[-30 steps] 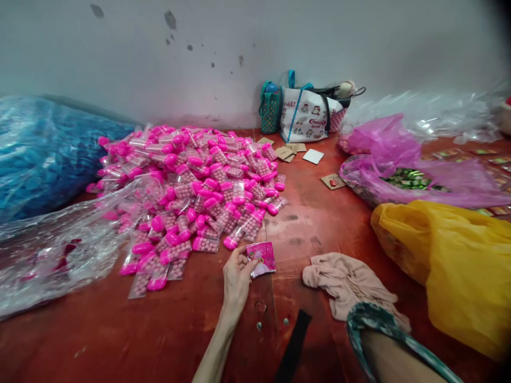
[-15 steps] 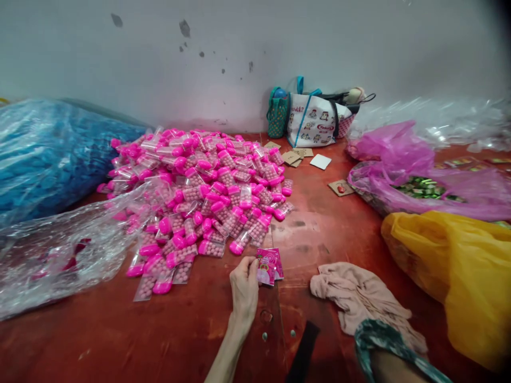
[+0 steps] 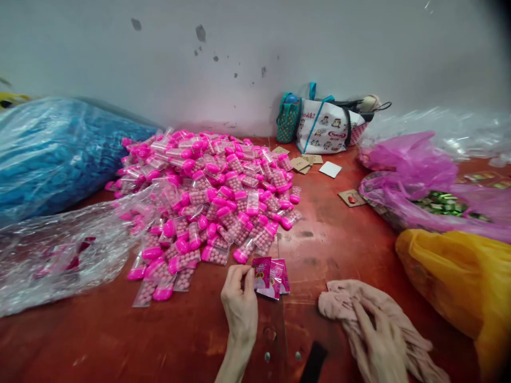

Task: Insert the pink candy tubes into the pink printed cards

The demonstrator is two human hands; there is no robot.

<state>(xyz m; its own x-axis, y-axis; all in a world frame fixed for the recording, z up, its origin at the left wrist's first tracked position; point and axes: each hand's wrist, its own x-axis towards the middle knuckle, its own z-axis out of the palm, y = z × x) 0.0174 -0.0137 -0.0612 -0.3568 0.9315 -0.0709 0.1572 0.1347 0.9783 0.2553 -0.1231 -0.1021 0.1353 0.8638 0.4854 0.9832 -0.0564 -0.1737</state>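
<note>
My left hand [image 3: 240,306] is closed, with thumb and forefinger pinching the edge of a small dark pink packet [image 3: 262,272]. Just to its right, overlapping pink packets [image 3: 275,286] lie on the red surface. My right hand [image 3: 377,338] rests on a crumpled beige-pink cloth [image 3: 393,306], its fingers stretched out over the fabric. Beyond my left hand spreads a big heap of clear little bottles [image 3: 223,197] with bright pink caps and pale pink balls inside.
At the left are a blue-filled plastic sack [image 3: 59,154] and a clear plastic sheet [image 3: 59,266]. A yellow bag [image 3: 443,276] and a purple bag [image 3: 415,159] stand at the right. By the wall are a white printed bag [image 3: 323,127] and cardboard pieces [image 3: 301,164].
My right hand has come onto the cloth. In my left hand a pink packet now shows apart from the ones on the surface. The view has shifted slightly.
</note>
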